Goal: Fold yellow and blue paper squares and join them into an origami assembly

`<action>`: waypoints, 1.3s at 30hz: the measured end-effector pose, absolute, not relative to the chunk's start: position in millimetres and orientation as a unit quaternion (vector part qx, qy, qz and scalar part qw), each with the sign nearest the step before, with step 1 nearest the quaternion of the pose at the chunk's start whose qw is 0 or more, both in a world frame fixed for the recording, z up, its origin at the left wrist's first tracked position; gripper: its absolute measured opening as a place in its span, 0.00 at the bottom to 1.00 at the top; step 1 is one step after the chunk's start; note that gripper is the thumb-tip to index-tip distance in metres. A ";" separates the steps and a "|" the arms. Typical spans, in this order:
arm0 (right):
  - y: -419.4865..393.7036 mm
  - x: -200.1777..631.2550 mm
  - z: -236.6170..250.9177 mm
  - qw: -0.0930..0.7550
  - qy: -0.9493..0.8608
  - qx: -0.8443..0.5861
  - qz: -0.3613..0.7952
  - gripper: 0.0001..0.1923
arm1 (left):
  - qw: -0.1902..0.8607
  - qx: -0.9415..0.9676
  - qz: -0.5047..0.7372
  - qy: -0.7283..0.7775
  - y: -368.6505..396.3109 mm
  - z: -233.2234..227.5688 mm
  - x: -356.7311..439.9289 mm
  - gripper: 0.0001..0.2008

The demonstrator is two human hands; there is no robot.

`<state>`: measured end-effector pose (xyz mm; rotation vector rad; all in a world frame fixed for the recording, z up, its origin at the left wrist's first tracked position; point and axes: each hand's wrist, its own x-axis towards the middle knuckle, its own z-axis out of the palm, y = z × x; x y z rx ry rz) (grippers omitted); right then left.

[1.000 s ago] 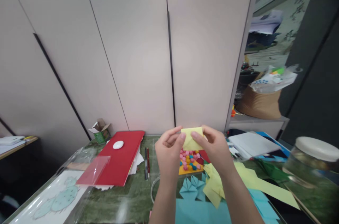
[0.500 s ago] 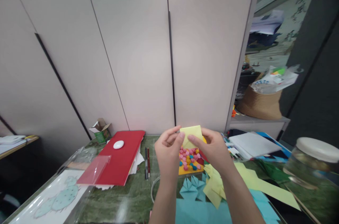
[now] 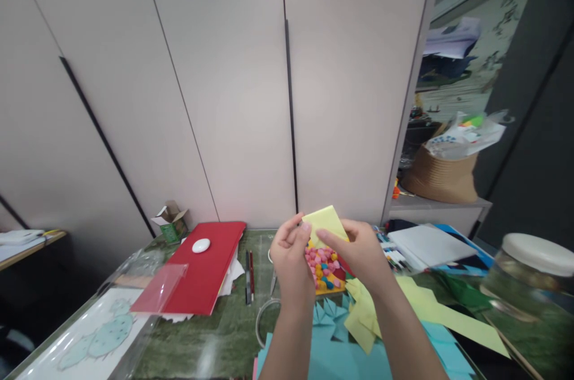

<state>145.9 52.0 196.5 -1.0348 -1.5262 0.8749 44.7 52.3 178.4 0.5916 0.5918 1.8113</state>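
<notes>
Both hands are pinching a small yellow paper (image 3: 326,223) in the air above the worktop (image 3: 215,332): left hand (image 3: 293,260) at its left edge, right hand (image 3: 359,251) at its lower right. It is looking partly folded, not finished. Folded blue pieces (image 3: 332,314) are lying nearer.

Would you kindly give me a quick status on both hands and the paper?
Left hand and right hand both pinching yellow paper, raised above table. Nothing between the hands.
</notes>
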 end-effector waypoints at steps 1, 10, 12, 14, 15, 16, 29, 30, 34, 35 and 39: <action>51.9 146.0 196.5 0.523 -0.636 -0.440 0.359 0.13 | 0.540 0.248 0.764 0.249 51.9 178.8 45.3 0.14; 55.6 140.2 193.1 0.505 -0.643 -0.436 0.377 0.12 | 0.527 0.230 0.778 0.252 53.2 177.8 46.9 0.14; 55.9 139.9 192.8 0.510 -0.642 -0.433 0.374 0.11 | 0.525 0.230 0.779 0.255 53.6 177.7 47.0 0.14; 56.0 140.0 192.6 0.508 -0.640 -0.430 0.382 0.11 | 0.520 0.231 0.780 0.261 53.8 177.8 47.0 0.15; 55.9 139.9 192.6 0.503 -0.640 -0.427 0.394 0.10 | 0.517 0.232 0.780 0.264 53.8 177.9 46.9 0.15; 55.9 139.8 192.7 0.495 -0.639 -0.424 0.409 0.10 | 0.515 0.233 0.781 0.266 53.9 178.0 46.8 0.15; 55.5 136.8 193.2 0.498 -0.628 -0.421 0.425 0.11 | 0.514 0.229 0.780 0.275 52.9 180.2 46.0 0.16; 55.6 137.1 192.9 0.493 -0.630 -0.419 0.429 0.10 | 0.514 0.229 0.779 0.276 53.2 180.1 46.1 0.17; 55.7 138.2 191.9 0.469 -0.640 -0.405 0.454 0.10 | 0.511 0.231 0.779 0.282 54.6 179.3 46.2 0.18; 55.8 138.2 191.7 0.465 -0.643 -0.404 0.455 0.11 | 0.510 0.231 0.779 0.283 54.7 179.3 46.2 0.18; 57.0 138.8 190.8 0.461 -0.660 -0.409 0.430 0.11 | 0.506 0.236 0.781 0.281 54.3 179.4 45.5 0.18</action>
